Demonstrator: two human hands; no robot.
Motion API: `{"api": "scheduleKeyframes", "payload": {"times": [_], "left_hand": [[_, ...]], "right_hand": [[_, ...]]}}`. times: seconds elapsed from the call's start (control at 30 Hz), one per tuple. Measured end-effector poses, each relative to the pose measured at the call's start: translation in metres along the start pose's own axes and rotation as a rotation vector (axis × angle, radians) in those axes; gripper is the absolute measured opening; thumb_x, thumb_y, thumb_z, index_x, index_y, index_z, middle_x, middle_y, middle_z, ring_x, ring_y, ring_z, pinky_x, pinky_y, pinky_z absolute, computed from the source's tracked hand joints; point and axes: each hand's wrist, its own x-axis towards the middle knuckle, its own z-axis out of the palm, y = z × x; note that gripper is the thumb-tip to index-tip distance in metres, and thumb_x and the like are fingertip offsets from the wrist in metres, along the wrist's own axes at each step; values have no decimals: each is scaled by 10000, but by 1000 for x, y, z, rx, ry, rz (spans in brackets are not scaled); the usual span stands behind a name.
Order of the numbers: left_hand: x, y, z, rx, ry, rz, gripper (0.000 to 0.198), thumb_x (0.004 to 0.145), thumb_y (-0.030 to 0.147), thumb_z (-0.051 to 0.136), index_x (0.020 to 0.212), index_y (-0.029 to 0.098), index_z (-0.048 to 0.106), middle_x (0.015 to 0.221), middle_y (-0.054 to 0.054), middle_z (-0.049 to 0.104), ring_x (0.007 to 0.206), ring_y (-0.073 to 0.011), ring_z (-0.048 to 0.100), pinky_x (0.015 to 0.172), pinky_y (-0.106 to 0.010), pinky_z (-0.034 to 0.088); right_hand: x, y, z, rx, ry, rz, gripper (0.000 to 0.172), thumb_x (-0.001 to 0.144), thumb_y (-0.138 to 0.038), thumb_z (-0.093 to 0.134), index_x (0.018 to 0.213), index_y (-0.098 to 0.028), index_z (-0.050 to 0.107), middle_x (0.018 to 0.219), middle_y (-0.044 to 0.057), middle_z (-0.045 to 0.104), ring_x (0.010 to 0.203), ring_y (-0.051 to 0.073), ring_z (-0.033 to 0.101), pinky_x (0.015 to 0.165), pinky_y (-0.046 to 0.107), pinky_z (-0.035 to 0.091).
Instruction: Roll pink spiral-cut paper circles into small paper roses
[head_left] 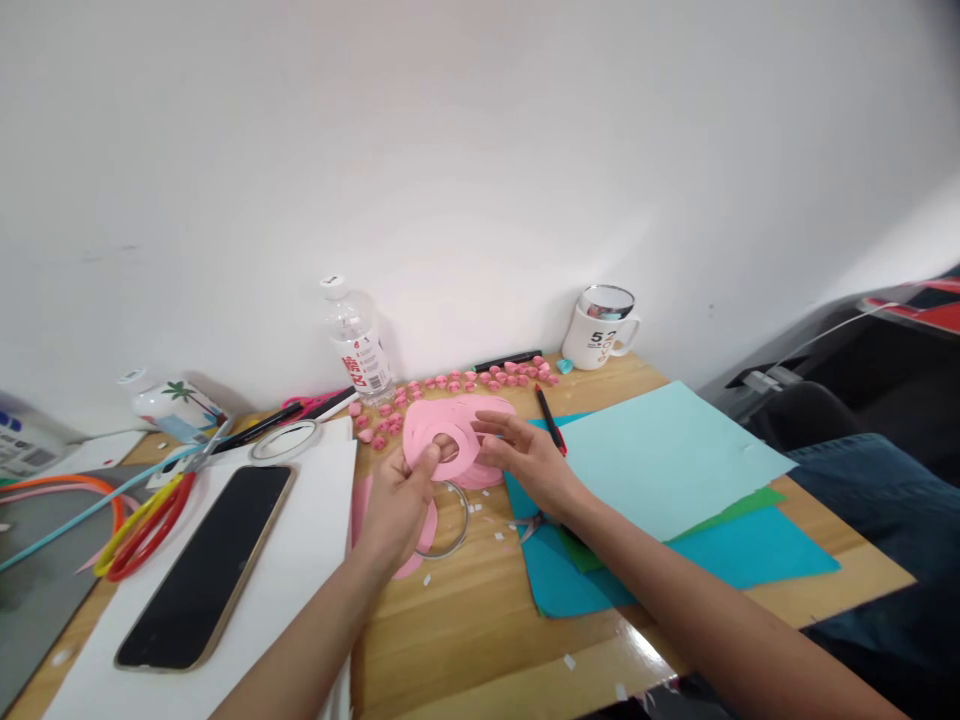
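My left hand [396,502] is closed on a pink paper ring [426,422], with the thumb on its front and fingertips showing through the hole. My right hand [536,462] is at the ring's right edge, fingers stretched and slightly apart; whether they touch the paper I cannot tell. Behind the held piece lie more pink paper pieces [501,402]. A thin grey ring [466,520], like a tape roll, lies on the table under my left hand, partly over another pink piece [429,532]. Small pink folded paper pieces [454,381] are scattered farther back.
Blue, green and pale blue sheets [660,460] lie right, with small scissors [529,526] and a pen [550,418] beside them. A water bottle [358,345] and a mug [596,335] stand by the wall. Left are a phone [210,570], white paper [319,560] and red-and-yellow-handled scissors [154,520].
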Motion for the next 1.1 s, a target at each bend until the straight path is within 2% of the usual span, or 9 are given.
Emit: {"api": "scheduleKeyframes", "payload": {"times": [0.13, 0.23, 0.4, 0.5, 0.6, 0.77, 0.83, 0.93, 1.1], "left_hand": [[-3, -5, 4, -105, -115, -101, 267, 688, 286, 637, 906, 132, 640, 917, -97, 670, 875, -209, 601, 789, -339, 460], [-5, -6, 3, 17, -153, -71, 248, 680, 283, 644, 878, 134, 649, 899, -86, 668, 852, -199, 598, 790, -323, 455], [-2, -2, -2, 323, -109, 1, 268, 658, 353, 643, 809, 133, 666, 774, -59, 670, 745, -194, 595, 661, -272, 469], [2, -2, -6, 260, -83, -42, 314, 654, 361, 642, 872, 136, 657, 816, -72, 677, 737, -191, 602, 628, -257, 465], [4, -3, -8, 245, -82, -79, 289, 645, 347, 652, 831, 126, 662, 802, -81, 679, 717, -180, 601, 617, -247, 458], [3, -3, -8, 288, 21, -65, 236, 597, 347, 682, 682, 129, 656, 699, -40, 656, 609, -147, 575, 565, -234, 440], [3, -4, -8, 273, 35, -59, 248, 604, 356, 678, 696, 128, 644, 688, -30, 640, 597, -138, 566, 554, -229, 440], [3, -7, -9, 217, -3, -56, 265, 642, 372, 649, 742, 127, 627, 699, -31, 633, 610, -133, 567, 562, -225, 451], [3, -7, -7, 275, -31, -61, 273, 647, 393, 631, 739, 136, 631, 712, -36, 640, 601, -139, 570, 552, -230, 454]], "right_hand": [[-2, 2, 0, -4, -63, 36, 500, 632, -316, 702, 1088, -207, 530, 997, 74, 599, 896, 196, 584, 736, 331, 490], [-2, 5, -1, 36, -77, 44, 466, 623, -301, 709, 1046, -191, 549, 871, 48, 633, 788, 175, 612, 701, 314, 486], [-2, 3, -4, -62, -114, 31, 342, 604, -344, 709, 868, -150, 613, 735, 33, 651, 685, 165, 614, 648, 300, 476], [-2, 4, -5, -144, -135, 59, 402, 564, -311, 738, 893, -153, 569, 689, 12, 634, 641, 149, 605, 609, 280, 471], [-1, 7, -5, -196, -145, 78, 489, 521, -272, 765, 916, -165, 497, 652, -17, 589, 584, 119, 575, 556, 246, 462], [-1, 8, -5, -315, -54, 9, 582, 510, -310, 762, 1012, -186, 494, 884, 29, 554, 531, 61, 511, 500, 218, 443], [0, 8, -6, -345, -55, -11, 493, 569, -349, 722, 996, -179, 545, 935, 54, 567, 588, 88, 542, 552, 246, 462], [2, 9, -7, -369, -92, -41, 310, 650, -389, 652, 849, -152, 623, 807, 51, 620, 659, 143, 569, 597, 275, 467], [1, 8, -5, -445, -88, -96, 223, 690, -379, 613, 701, -158, 632, 670, 26, 620, 600, 138, 542, 548, 262, 438]]}}
